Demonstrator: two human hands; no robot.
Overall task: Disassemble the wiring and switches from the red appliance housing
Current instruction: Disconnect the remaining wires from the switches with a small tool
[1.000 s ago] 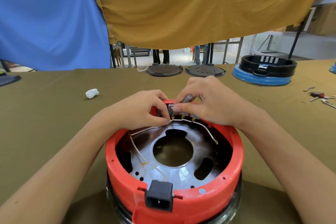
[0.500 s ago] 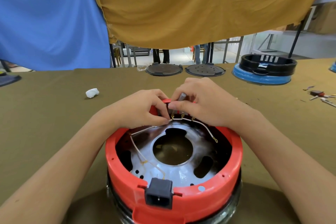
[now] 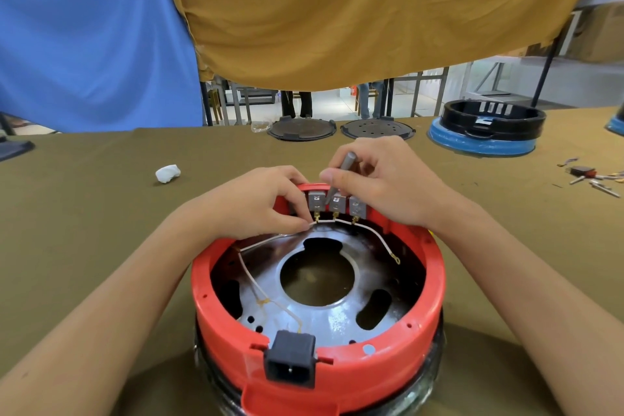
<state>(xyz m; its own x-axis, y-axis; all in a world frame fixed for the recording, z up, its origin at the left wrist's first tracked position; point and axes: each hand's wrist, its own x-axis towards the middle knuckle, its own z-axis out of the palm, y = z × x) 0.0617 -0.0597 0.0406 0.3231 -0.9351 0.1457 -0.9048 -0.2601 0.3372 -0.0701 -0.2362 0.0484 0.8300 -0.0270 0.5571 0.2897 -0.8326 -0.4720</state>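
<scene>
The round red appliance housing (image 3: 435,287) lies upside down in front of me, its metal plate showing inside. Three grey switches (image 3: 337,204) sit in a row on its far rim. A white wire (image 3: 371,233) runs along their brass terminals and down to the black power socket (image 3: 291,361) on the near rim. My left hand (image 3: 250,203) pinches the wire beside the left switch. My right hand (image 3: 388,184) grips a thin grey tool (image 3: 342,169), its tip at the middle switch.
A white crumpled wad (image 3: 167,173) lies to the left on the olive table cloth (image 3: 84,213). Two dark round plates (image 3: 341,129) and a blue-and-black housing (image 3: 486,132) stand at the far edge. Loose small parts (image 3: 591,176) lie at the right.
My right hand has lifted and tilted the grey tool, uncovering the three switches. The left hand stays pinched on the wire.
</scene>
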